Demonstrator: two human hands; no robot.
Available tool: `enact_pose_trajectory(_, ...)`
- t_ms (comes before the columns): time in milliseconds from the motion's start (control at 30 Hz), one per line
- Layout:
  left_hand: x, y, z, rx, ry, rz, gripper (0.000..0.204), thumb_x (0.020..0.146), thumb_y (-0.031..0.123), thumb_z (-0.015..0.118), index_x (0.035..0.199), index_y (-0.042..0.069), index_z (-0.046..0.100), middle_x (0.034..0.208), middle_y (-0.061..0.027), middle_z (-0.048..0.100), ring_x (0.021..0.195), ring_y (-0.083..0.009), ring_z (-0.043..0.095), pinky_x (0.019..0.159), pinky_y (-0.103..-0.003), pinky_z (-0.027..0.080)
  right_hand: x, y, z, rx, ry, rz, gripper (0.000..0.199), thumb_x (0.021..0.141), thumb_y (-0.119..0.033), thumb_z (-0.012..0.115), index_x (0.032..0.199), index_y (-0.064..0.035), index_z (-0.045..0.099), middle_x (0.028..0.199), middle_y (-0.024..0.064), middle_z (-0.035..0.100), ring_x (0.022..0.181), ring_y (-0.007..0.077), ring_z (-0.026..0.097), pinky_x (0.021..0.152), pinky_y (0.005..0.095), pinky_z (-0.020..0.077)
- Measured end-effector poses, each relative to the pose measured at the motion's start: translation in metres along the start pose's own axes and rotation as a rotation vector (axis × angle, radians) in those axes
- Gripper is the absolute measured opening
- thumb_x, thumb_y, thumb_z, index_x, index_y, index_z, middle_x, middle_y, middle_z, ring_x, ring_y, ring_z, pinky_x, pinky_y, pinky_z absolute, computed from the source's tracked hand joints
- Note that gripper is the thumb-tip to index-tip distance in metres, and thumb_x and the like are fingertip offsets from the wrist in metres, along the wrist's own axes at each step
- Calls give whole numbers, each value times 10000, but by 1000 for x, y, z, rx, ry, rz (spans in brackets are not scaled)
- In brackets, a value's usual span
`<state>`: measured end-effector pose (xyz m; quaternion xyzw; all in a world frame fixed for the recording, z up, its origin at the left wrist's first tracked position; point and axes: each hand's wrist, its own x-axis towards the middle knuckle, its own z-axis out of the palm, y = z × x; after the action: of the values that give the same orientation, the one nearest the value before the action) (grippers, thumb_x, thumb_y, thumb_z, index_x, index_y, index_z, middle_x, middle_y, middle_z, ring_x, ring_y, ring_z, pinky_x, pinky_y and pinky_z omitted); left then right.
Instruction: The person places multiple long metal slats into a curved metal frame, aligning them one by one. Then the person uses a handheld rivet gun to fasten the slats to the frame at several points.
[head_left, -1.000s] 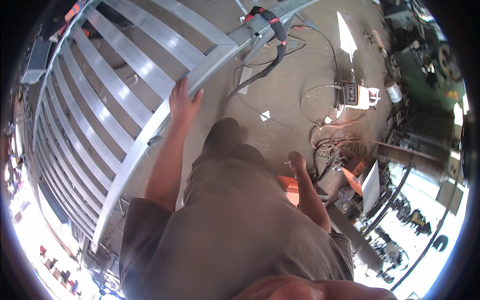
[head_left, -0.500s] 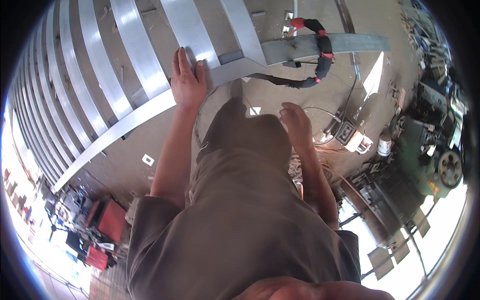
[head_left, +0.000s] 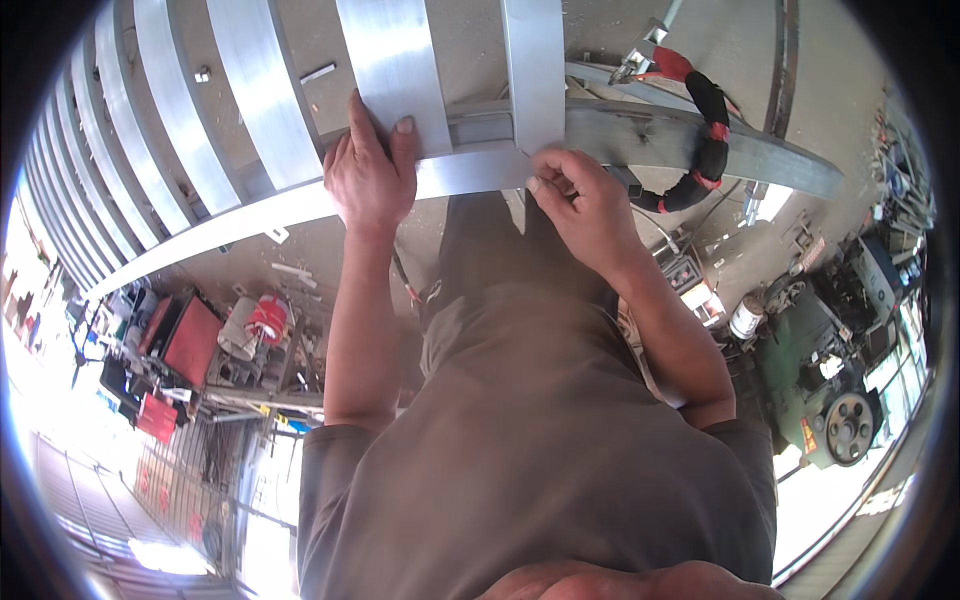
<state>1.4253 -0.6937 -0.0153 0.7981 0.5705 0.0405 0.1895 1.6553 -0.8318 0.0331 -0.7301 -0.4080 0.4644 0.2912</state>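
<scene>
A large silvery metal frame (head_left: 455, 178), with several flat slats (head_left: 395, 70) joined to a curved edge rail, spans the upper left. My left hand (head_left: 370, 180) rests over this rail, index finger and thumb stretched apart towards a wide slat. At the rail's right end, beside the corner with the last slat (head_left: 535, 70), my right hand (head_left: 585, 205) has its fingers curled and the thumb near the fingertips. Whether anything small is between them is hidden. Beyond this corner a grey metal bar (head_left: 720, 150) runs rightward, with a black-and-red wrapped cable (head_left: 710, 110) draped across it.
Green machinery with a wheel (head_left: 849, 428) stands at right, near a white bucket (head_left: 745, 318). An orange-and-white box-shaped device (head_left: 700, 300) sits on the floor behind my right forearm. Red boxes (head_left: 190, 340) and clutter lie at left. A long dark bar (head_left: 785, 70) lies at upper right.
My right hand has come up from beside my leg to the corner of the frame. My left hand stays on the rail, its fingers less straight. The view has shifted.
</scene>
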Motion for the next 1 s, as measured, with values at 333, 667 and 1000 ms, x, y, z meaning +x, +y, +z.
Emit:
enact_pose_trajectory(333, 2, -1, -1, -47, 43, 22, 670, 1000, 375, 651, 1487, -57, 495, 858, -133, 744, 810, -318, 736, 844, -431, 552, 47, -20, -4, -329, -77, -464, 352, 868, -173, 802, 1193, -102, 685, 1179, 55, 658, 1056, 251, 649, 863, 380, 550)
enact_pose_trajectory(667, 3, -1, -4, -36, 80, 67, 670, 997, 353, 667, 1494, -61, 494, 891, -139, 760, 822, -309, 743, 813, -421, 549, 61, -23, 27, -611, -155, -560, 503, 818, -309, 832, 1274, -173, 670, 1272, -33, 590, 1165, 172, 540, 1020, 411, 351)
enact_pose_trajectory(1000, 1, -3, -3, -40, 55, 52, 691, 1000, 369, 662, 1513, -55, 475, 914, -132, 763, 827, -302, 742, 809, -421, 540, 60, -18, 26, -592, -187, -558, 538, 795, -315, 856, 1288, -191, 679, 1251, -43, 590, 1150, 168, 551, 1011, 415, 342)
